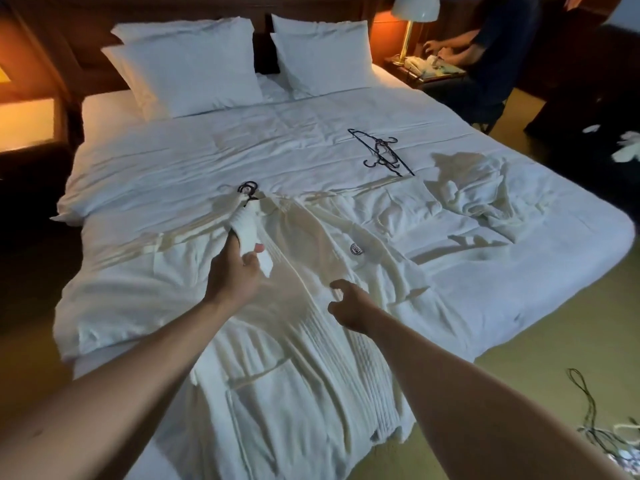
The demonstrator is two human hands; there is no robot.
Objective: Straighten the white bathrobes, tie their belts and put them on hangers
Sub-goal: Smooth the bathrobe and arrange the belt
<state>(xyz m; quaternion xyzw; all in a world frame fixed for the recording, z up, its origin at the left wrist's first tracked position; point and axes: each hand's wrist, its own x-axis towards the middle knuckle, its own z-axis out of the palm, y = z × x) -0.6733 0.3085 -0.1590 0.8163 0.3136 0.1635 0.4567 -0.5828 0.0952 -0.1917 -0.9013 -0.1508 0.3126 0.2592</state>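
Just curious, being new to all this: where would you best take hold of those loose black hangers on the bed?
Probably by a hook of the loose black hangers, coming from above: they lie flat in a tangled pile on the bed, hooks sticking out free.

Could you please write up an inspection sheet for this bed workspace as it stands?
Surface: bed with white duvet, rumpled.
Job's things: bathrobe laid out, hanger at its collar; second bathrobe crumpled; spare hangers loose.
Clutter: pillows at headboard.
Grippers: left hand grips the robe's lapel; right hand above the robe, fingers loosely curled, holding nothing.
Cables: cords on floor at right.
Surroundings: lamp; seated person at nightstand.
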